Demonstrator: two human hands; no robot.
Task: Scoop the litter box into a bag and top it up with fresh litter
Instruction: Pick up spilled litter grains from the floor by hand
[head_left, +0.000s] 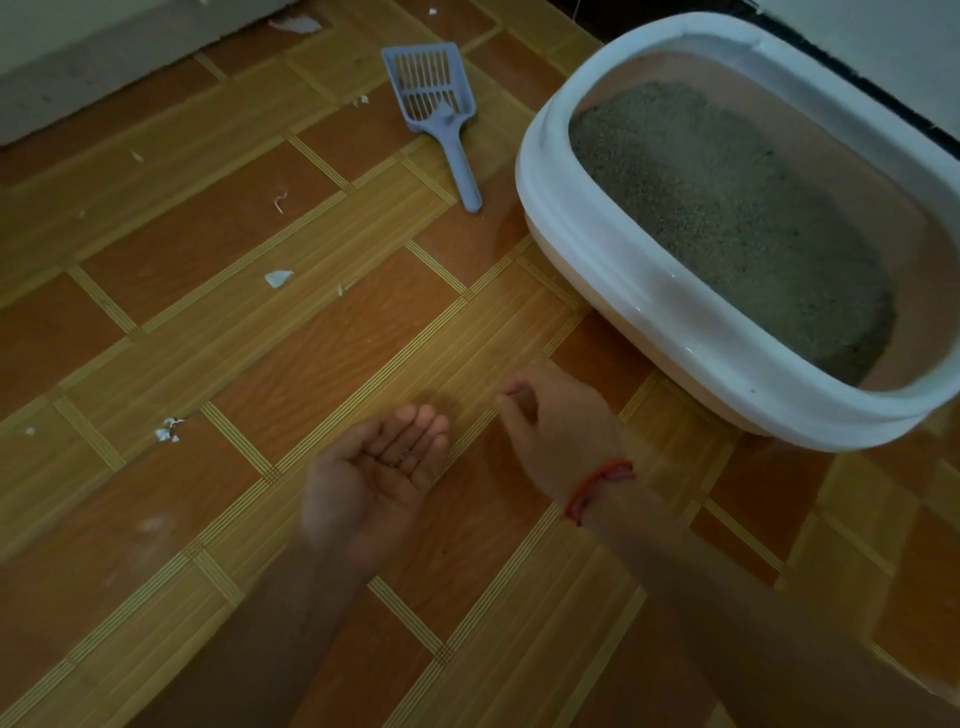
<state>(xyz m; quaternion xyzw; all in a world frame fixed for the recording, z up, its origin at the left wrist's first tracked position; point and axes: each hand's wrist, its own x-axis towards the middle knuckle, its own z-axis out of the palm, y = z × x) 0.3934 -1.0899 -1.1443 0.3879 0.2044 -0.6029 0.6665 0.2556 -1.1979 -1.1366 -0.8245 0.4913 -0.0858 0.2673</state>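
Left hand (379, 470) lies cupped palm-up, likely a tray for tiny dark grains (405, 454); right hand (561, 431) pinches low beside it, contents indiscernible.

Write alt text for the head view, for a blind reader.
Two hands hover over a wood-patterned floor: the left hand palm up, a few dark specks on it, the right hand curled beside it. A white-rimmed litter box of grey litter sits at right, a blue scoop lying on the floor near it.

Grey-filled white litter box (582, 244) on floor; blue scoop (439, 104) lying beside.
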